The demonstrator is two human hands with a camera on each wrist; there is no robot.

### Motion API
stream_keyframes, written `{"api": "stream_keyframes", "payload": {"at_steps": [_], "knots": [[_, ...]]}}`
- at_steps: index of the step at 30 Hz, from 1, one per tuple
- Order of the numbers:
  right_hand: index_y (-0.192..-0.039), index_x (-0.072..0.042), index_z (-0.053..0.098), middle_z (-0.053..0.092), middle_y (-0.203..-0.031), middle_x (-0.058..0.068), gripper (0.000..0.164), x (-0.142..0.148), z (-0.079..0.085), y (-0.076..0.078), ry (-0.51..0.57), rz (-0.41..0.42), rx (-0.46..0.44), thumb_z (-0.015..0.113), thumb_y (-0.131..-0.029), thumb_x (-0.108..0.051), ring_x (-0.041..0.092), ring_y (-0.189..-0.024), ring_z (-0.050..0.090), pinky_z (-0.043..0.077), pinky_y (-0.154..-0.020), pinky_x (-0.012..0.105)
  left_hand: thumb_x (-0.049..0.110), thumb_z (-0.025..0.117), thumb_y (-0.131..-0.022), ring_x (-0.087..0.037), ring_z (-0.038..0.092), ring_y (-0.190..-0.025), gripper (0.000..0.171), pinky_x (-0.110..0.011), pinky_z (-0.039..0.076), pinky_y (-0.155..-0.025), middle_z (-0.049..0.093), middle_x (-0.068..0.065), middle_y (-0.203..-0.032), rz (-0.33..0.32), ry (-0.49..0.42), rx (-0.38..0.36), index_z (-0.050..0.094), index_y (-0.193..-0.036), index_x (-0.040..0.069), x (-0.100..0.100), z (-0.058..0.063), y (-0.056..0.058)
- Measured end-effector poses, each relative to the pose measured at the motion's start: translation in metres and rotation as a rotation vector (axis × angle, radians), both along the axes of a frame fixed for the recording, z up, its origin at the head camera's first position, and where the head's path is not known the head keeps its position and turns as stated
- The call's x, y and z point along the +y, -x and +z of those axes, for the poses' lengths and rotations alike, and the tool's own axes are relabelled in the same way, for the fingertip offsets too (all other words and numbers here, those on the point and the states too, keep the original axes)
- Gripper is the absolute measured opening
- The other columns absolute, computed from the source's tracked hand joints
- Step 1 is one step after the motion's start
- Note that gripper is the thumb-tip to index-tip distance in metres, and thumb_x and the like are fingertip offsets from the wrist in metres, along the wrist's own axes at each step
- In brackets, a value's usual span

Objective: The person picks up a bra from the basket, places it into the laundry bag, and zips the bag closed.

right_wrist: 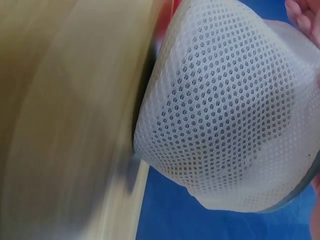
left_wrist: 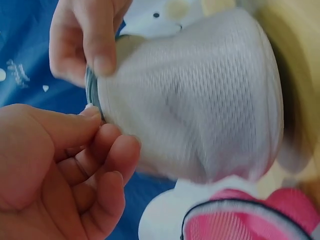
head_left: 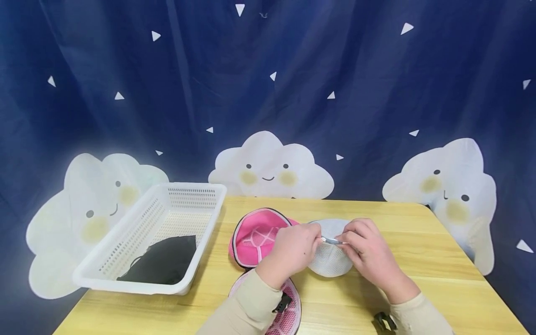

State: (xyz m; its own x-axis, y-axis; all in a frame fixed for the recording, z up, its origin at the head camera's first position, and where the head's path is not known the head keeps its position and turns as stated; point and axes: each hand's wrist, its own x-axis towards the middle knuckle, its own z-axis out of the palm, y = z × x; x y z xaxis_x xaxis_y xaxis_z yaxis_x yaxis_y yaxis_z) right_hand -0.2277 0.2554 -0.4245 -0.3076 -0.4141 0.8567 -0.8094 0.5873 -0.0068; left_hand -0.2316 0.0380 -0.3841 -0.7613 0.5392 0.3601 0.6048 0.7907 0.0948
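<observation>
A white mesh laundry bag, rounded in shape, stands on the table between both hands. Its grey-blue zipper edge faces up, and the honeycomb mesh fills most of the right wrist view. My left hand pinches the zipper edge at a small white zipper pull with thumb and forefinger. On the other side, my right hand pinches the same edge. Beside my left hand lies a pink mesh bag, unzipped and spread apart, partly hidden by the left forearm.
A white plastic basket with slotted walls stands at the left of the wooden table, holding a folded black cloth item. Behind the table hangs a dark blue curtain with clouds and triangles.
</observation>
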Motion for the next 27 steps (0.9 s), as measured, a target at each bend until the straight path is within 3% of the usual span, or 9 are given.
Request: {"api": "stream_keyframes", "payload": {"at_steps": [5,15,22,27], "knots": [[-0.089,-0.013,0.071,0.063,-0.095,0.005,0.032,0.004,0.002,-0.001,0.003,-0.008,-0.006,0.054,-0.105,-0.036,0.031,-0.093,0.052,0.033,-0.097,0.031,0.033,0.071,-0.095,-0.009,0.051,-0.061,0.017,-0.033,0.043,-0.054,0.052,0.014,-0.066,0.027,-0.013,-0.037,0.059,-0.085,0.024,-0.008,0.004,0.003],[-0.091,-0.012,0.073,0.064,-0.097,0.007,0.029,0.008,0.001,0.001,0.033,-0.058,0.005,0.055,-0.102,-0.033,0.035,-0.095,0.054,0.032,-0.102,0.029,0.031,0.067,-0.097,-0.01,0.049,-0.059,0.015,-0.03,0.04,-0.054,0.049,0.014,-0.064,-0.044,-0.003,-0.083,0.06,-0.084,0.026,-0.01,0.011,0.0],[-0.094,-0.011,0.071,0.064,-0.1,0.009,0.014,0.012,0.003,0.0,-0.006,-0.101,-0.054,0.06,-0.09,-0.019,0.036,-0.098,0.053,0.03,-0.105,0.029,0.032,0.068,-0.097,-0.008,0.047,-0.06,0.015,-0.026,0.038,-0.053,0.049,0.014,-0.065,-0.101,-0.012,-0.139,0.061,-0.086,0.024,-0.008,0.014,-0.004],[-0.095,-0.01,0.071,0.063,-0.101,0.008,0.014,0.014,0.002,0.001,-0.022,-0.127,-0.085,0.066,-0.081,-0.01,0.035,-0.098,0.053,0.032,-0.101,0.032,0.032,0.069,-0.097,-0.005,0.046,-0.06,0.015,-0.024,0.037,-0.052,0.047,0.015,-0.066,-0.131,-0.02,-0.12,0.062,-0.086,0.024,-0.006,0.014,-0.007]]}}
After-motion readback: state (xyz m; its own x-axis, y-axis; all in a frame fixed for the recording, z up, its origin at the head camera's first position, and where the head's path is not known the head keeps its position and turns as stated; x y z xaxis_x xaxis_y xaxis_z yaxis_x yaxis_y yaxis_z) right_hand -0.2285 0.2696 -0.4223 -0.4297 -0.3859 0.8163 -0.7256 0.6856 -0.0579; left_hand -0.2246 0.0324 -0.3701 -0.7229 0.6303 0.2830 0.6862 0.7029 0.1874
